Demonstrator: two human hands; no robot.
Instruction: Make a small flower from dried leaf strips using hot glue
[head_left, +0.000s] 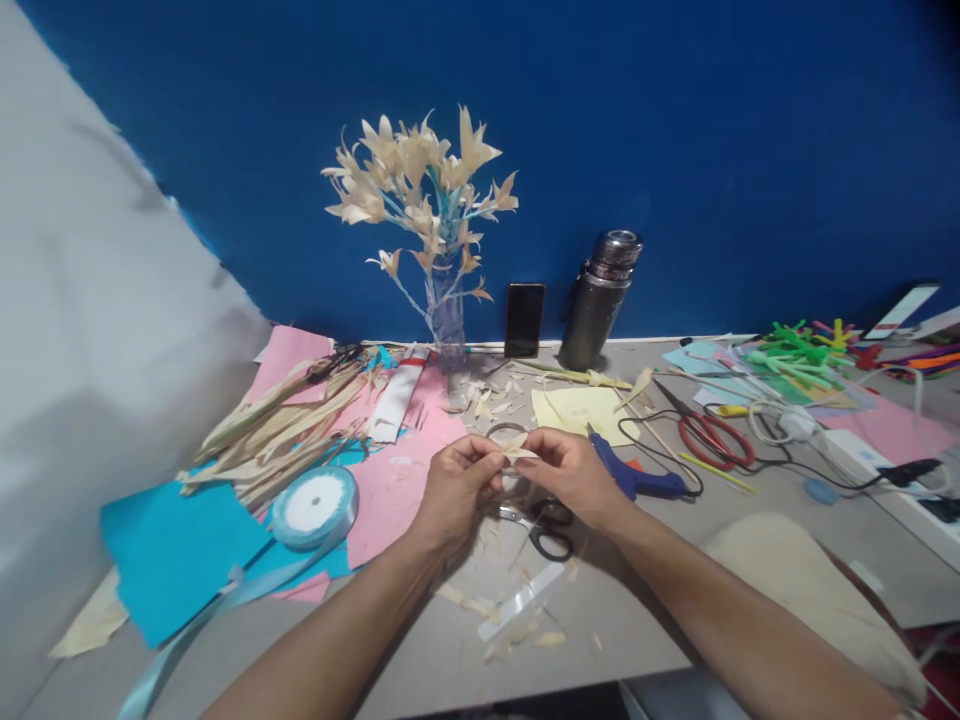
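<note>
Between my two hands is a small cream piece of corn husk (516, 452), pinched from both sides above the table. My left hand (466, 480) closes its thumb and fingers on the left end. My right hand (574, 474) grips the other end the same way. Just below the hands lie black-handled scissors (551, 543), partly hidden. A blue glue gun (637, 476) rests right beside my right hand. Husk scraps (487, 398) are scattered behind and below the hands. Farther back, pale husk flowers (420, 170) on blue stems stand in a clear bottle (448, 315).
At left, long husk strips (262, 440), blue paper (172, 540) and a ribbon roll (315, 505) spread over pink sheets. A phone (524, 320) and a flask (600, 300) stand by the wall. Red-handled scissors (716, 440), cables and a power strip (885, 480) lie at right.
</note>
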